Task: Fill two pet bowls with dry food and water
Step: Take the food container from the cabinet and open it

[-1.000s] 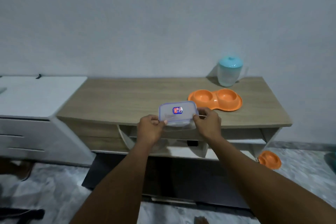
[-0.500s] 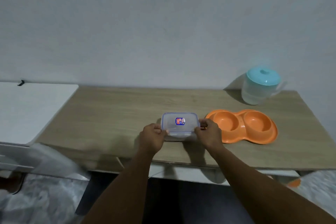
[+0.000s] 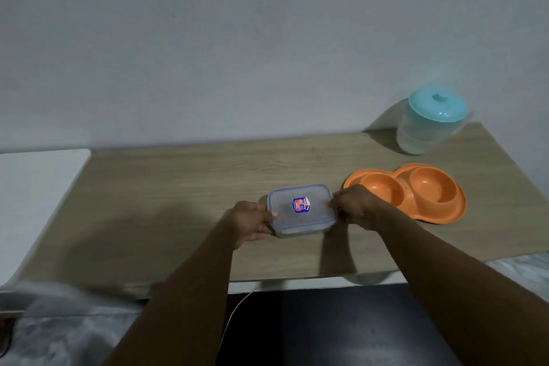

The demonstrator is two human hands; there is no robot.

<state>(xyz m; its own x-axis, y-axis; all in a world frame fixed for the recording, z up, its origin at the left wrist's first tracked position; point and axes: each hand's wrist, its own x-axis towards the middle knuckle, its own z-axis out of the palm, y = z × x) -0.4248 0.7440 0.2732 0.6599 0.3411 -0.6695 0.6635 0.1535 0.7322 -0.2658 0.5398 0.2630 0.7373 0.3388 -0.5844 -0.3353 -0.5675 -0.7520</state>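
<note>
Gripping the clear rectangular lidded plastic container (image 3: 300, 208) at mid-frame, the left hand (image 3: 249, 223) and right hand (image 3: 355, 208) clamp its ends; a sudden latch release could scatter kibble short of the empty orange double bowl (image 3: 416, 191), lower right.

A light wooden tabletop (image 3: 184, 187) against a plain grey wall (image 3: 237, 38), with a white cabinet top (image 3: 32, 187) adjoining its left end

Two bare forearms, no sleeves visible. Left hand (image 3: 251, 221) and right hand (image 3: 358, 206) bare: no gloves, rings, watch or wristbands seen.
</note>
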